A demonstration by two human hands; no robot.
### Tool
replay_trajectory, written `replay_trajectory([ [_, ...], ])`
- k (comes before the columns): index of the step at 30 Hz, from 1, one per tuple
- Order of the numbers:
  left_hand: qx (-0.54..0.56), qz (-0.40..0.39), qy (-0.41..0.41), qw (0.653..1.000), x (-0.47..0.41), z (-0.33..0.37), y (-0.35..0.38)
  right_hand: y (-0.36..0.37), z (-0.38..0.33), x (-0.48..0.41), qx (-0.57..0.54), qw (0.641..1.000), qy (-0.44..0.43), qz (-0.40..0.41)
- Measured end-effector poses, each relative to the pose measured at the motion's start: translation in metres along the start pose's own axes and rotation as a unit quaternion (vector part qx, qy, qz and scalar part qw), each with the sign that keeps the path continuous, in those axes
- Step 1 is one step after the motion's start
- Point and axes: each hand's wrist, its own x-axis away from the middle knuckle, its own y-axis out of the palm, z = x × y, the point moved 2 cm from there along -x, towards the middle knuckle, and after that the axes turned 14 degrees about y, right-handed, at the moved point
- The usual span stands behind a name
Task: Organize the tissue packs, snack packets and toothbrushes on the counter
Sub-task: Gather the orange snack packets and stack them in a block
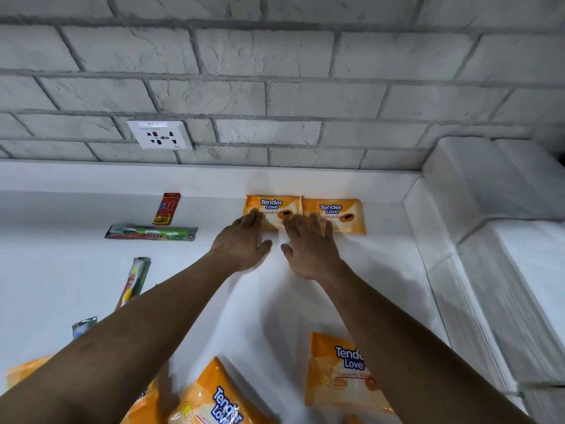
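Orange left tissue pack (pixel 270 206) and right tissue pack (pixel 339 211) lie side by side, touching, frame centre, at the back of the white worktop (pixel 382 270). Your left hand (pixel 241 243) and right hand (pixel 308 249) lie flat, fingers straight, one on each pack, gripping nothing. Centre left: red snack packet (pixel 166 208), green toothbrush (pixel 151 233), yellow toothbrush (pixel 134 281).

Orange tissue packs (pixel 272 209), red snack packet (pixel 167 208), green toothbrush (pixel 151 232), white counter (pixel 61 270), grey brick wall (pixel 275 87)
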Motion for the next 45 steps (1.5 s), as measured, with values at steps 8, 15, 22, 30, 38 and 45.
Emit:
replay_trajectory([
  [8,0.003,0.034,0.003,0.999,0.013,-0.005,0.0,-0.01,0.005,0.018,-0.026,0.999,0.02,0.002],
  [15,0.0,0.071,0.021,0.997,0.06,0.03,-0.006,-0.032,0.02,0.063,-0.071,0.995,0.069,-0.007],
  [22,0.026,0.066,0.057,0.996,0.109,0.08,0.002,-0.034,0.033,0.132,-0.103,0.989,0.106,-0.021],
  [30,0.077,0.081,0.122,0.986,0.162,0.142,0.017,-0.023,0.058,0.222,-0.122,0.98,0.144,-0.056],
  [38,0.119,0.071,0.143,0.98,0.178,0.183,0.035,-0.013,0.079,0.276,-0.141,0.973,0.178,-0.039],
  [45,0.126,0.044,0.164,0.977,0.184,0.207,0.053,0.005,0.078,0.292,-0.154,0.973,0.172,0.019],
])
